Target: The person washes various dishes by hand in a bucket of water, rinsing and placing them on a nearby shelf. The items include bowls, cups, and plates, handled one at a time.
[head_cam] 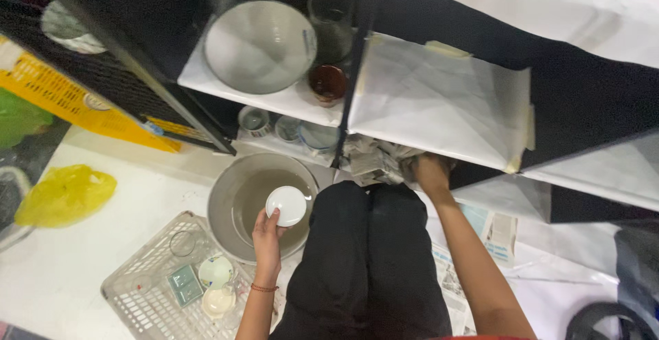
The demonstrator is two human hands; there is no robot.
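Black shelf unit (583, 86) with white paper-lined shelves fills the top of the view. Upper shelf left bay: large grey bowl (259, 45), a glass tumbler (331, 21) behind it, small brown cup (327, 83) at the front edge. Lower shelf below holds a few small cups and dishes (285, 129). On the white floor (82, 244): big grey basin (247, 199) just in front of the shelf, white plastic basket (147, 288) touching its near-left side, with small dishes, a glass and a green square piece inside. Yellow plastic bag (65, 192) far left, well apart. Black trousers, knees up, centre. Newspaper sheets (494, 233) on the floor at right. Left hand (268, 237) clamped on a small white saucer (287, 205), held over the basin, fingers on its lower rim. Right hand (430, 172) reaches into crumpled newspaper (377, 161) under the right-hand shelf; fingers hidden, can't tell grip.
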